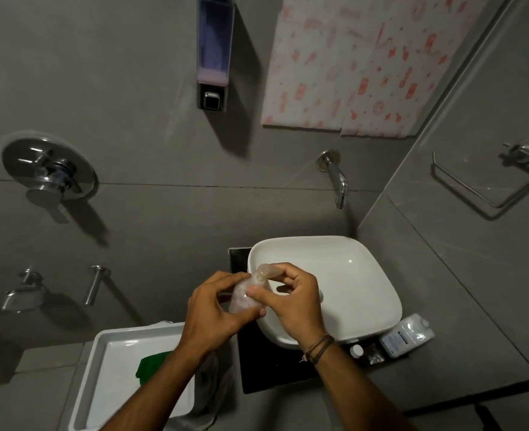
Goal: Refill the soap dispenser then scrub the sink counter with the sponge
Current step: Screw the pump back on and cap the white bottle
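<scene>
A clear soap dispenser (215, 45) hangs on the grey wall, with a little pale purple soap at its bottom. Both my hands hold a small translucent soap bottle (244, 295) over the left rim of the white sink (350, 275). My left hand (216, 309) grips its body. My right hand (294, 300) pinches its cap (264, 270) at the top. A green sponge (151, 367) lies in a white tray (107, 353) at the lower left, partly hidden by my left forearm. The dark counter (266, 368) shows under the sink.
A wall tap (337, 178) sticks out above the sink. A white refill jug (407, 334) lies on the counter at the right, beside a small cap (356, 349). A shower mixer (48, 172) and towel ring (486, 181) are on the walls.
</scene>
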Demonstrator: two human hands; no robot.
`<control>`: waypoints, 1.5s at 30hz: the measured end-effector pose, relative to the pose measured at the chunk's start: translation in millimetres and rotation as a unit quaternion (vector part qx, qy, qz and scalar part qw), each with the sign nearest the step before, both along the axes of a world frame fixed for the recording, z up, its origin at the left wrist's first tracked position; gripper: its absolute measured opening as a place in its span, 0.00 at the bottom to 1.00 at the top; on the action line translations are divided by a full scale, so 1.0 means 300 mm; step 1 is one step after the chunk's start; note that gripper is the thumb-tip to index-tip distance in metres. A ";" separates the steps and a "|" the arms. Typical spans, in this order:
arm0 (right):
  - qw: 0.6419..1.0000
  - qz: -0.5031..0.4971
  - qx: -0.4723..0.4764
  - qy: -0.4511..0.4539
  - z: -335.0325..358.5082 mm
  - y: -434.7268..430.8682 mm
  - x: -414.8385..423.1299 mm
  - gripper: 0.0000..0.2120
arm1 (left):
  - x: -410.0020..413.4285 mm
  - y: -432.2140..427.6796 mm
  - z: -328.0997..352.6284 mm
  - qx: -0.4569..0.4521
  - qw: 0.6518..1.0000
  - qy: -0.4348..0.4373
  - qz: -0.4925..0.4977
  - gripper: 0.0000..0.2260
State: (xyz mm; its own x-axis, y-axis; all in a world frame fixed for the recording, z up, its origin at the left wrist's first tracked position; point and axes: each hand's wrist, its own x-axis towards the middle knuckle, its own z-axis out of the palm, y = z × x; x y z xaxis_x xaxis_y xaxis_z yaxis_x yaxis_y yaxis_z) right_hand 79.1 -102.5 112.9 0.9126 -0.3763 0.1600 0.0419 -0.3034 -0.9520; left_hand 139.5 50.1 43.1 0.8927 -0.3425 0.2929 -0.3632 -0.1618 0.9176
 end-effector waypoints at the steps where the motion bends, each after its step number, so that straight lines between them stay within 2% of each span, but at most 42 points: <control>1: 1.000 -0.011 -0.015 -0.008 -0.005 0.002 0.001 0.15 | -0.001 0.002 0.001 0.003 1.000 -0.002 0.001 0.30; 3: 0.998 -0.034 -0.048 -0.014 -0.012 0.004 0.006 0.16 | -0.002 0.006 0.000 0.008 1.000 -0.002 0.001 0.29; 5: 0.997 -0.038 -0.071 0.005 -0.011 -0.002 0.008 0.21 | -0.003 0.010 -0.004 0.012 1.000 -0.001 0.001 0.28; 8: 0.997 0.060 -0.051 0.010 -0.007 -0.052 0.007 0.33 | -0.002 0.012 0.000 0.012 1.000 0.004 0.001 0.28; 10: 0.993 0.113 -0.035 0.012 -0.007 -0.083 0.009 0.32 | 0.001 0.009 0.003 0.013 1.000 0.005 -0.002 0.29; 13: 0.995 0.068 -0.075 -0.011 0.003 -0.080 0.021 0.27 | 0.003 0.002 0.006 0.020 1.000 0.009 -0.009 0.29; 15: 0.992 0.057 -0.113 -0.024 0.014 -0.079 0.025 0.30 | 0.001 -0.003 0.006 0.021 1.000 0.003 -0.016 0.29; 17: 0.988 0.105 -0.114 -0.007 0.019 -0.097 0.027 0.34 | 0.000 -0.011 0.011 0.020 1.000 -0.003 -0.018 0.30; 19: 0.984 0.140 -0.109 0.012 0.020 -0.119 0.025 0.32 | 0.001 -0.016 0.011 0.013 1.000 -0.001 -0.013 0.30; 22: 0.985 0.106 -0.133 -0.001 0.030 -0.130 0.017 0.29 | 0.002 -0.019 0.011 0.017 1.000 0.004 -0.018 0.30; 26: 0.974 0.158 -0.156 0.040 0.053 -0.151 0.005 0.38 | -0.010 -0.022 0.020 0.012 0.999 0.003 -0.030 0.30; 29: 0.971 0.197 -0.129 0.049 0.083 -0.175 -0.008 0.33 | -0.012 -0.019 0.027 0.010 0.999 0.004 -0.036 0.29; 33: 0.974 0.174 -0.135 0.050 0.105 -0.174 -0.018 0.25 | -0.019 -0.022 0.023 0.013 0.999 0.003 -0.040 0.29; 41: 0.982 0.130 -0.137 0.013 0.072 -0.159 -0.028 0.23 | -0.030 -0.031 0.010 0.020 0.999 -0.002 -0.037 0.29; 45: 0.983 0.134 -0.126 0.013 0.062 -0.161 -0.035 0.26 | -0.034 -0.034 0.002 0.022 0.999 -0.001 -0.046 0.29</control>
